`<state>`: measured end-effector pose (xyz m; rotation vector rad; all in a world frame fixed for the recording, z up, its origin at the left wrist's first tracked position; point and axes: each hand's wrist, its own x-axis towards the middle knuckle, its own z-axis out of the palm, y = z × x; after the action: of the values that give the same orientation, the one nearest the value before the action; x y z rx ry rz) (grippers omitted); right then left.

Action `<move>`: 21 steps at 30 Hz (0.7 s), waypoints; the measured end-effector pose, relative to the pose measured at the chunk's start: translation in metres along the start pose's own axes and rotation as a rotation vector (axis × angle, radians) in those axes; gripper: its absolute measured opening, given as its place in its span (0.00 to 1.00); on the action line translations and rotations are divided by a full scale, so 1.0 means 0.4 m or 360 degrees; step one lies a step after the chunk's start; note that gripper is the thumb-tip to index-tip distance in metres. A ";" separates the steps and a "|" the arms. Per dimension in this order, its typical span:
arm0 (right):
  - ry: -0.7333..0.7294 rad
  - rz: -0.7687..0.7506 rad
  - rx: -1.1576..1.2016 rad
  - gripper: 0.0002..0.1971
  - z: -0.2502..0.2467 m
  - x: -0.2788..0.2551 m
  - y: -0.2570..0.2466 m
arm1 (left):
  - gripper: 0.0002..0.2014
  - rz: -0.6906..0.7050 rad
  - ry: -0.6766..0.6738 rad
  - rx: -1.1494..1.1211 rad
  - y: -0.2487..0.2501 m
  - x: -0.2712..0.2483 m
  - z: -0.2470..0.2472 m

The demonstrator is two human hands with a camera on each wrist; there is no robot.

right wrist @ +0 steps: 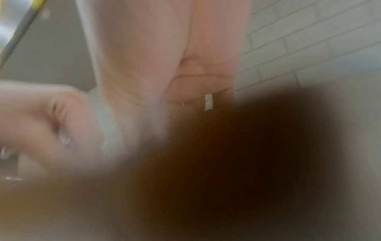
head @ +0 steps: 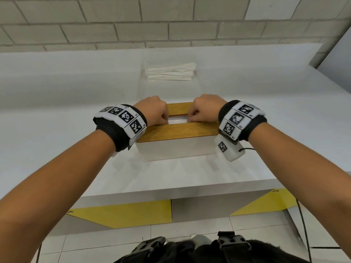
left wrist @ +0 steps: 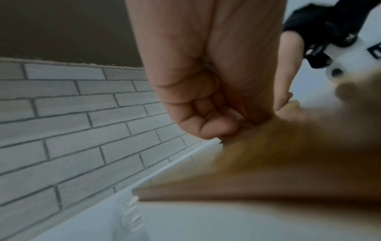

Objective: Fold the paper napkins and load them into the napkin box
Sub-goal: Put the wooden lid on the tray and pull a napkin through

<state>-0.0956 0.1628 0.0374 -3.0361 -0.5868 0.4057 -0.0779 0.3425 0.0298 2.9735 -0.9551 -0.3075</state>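
I'm seeing both hands sitting on the napkin box (head: 176,147) lid (head: 178,130): left hand (head: 152,111) and right hand (head: 206,109) curling fingers at the slot (head: 177,121), what they're gripping I can't tell. Napkin stack (head: 171,71) lying behind on the counter (head: 66,103).

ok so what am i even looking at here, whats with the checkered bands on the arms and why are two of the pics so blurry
No robot here: a person works with bare hands. The checkered wristbands carry small cameras. The sharp picture comes from a head camera looking down; the two blurry ones come from the wrist cameras, which sit so close to the box that they lose focus.

On the white counter stands a white napkin box with a wooden lid that has a slot. The left hand and right hand rest on the lid with fingers curled at the slot's ends; what they pinch, if anything, is hidden. Behind lies a stack of paper napkins.
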 end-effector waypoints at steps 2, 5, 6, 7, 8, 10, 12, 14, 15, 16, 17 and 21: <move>0.0033 -0.0008 0.0185 0.16 -0.009 -0.015 0.016 | 0.11 0.0001 0.0043 0.0003 -0.005 -0.007 -0.001; -0.0041 0.0003 0.0092 0.21 -0.021 -0.028 0.001 | 0.16 -0.0022 0.0030 0.0121 -0.001 -0.011 -0.004; -0.0051 0.0009 0.0018 0.21 -0.024 -0.028 -0.009 | 0.19 -0.0011 0.0026 0.0177 0.003 -0.011 -0.007; -0.0055 0.0011 -0.0041 0.20 -0.027 -0.025 -0.018 | 0.21 0.0002 0.0026 0.0237 0.008 -0.011 -0.008; -0.0065 0.0006 -0.0088 0.17 -0.027 -0.022 -0.026 | 0.23 0.0012 0.0031 0.0290 0.012 -0.012 -0.009; -0.0096 -0.0022 -0.0154 0.17 -0.024 -0.020 -0.032 | 0.25 -0.0010 0.0014 0.0325 0.019 -0.019 -0.003; -0.0141 -0.0034 -0.0242 0.19 -0.017 -0.021 -0.030 | 0.25 -0.0056 -0.0089 0.0274 0.023 -0.024 0.010; -0.0211 -0.0019 -0.0309 0.21 -0.004 -0.022 -0.032 | 0.26 -0.0100 -0.0201 0.0242 0.024 -0.030 0.023; -0.0248 0.0002 -0.0322 0.22 0.002 -0.021 -0.035 | 0.27 -0.0122 -0.0226 0.0232 0.024 -0.031 0.027; -0.0276 0.0025 -0.0324 0.23 0.008 -0.019 -0.037 | 0.28 -0.0141 -0.0237 0.0227 0.024 -0.030 0.029; -0.0293 0.0043 -0.0318 0.23 0.011 -0.015 -0.040 | 0.28 -0.0156 -0.0244 0.0228 0.025 -0.029 0.030; -0.0339 0.0049 -0.0213 0.24 0.017 -0.003 -0.046 | 0.29 -0.0198 -0.0255 0.0186 0.029 -0.021 0.028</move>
<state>-0.1050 0.1794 0.0325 -3.1551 -0.6000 0.7268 -0.0934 0.3385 0.0213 3.1626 -0.8283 -0.5162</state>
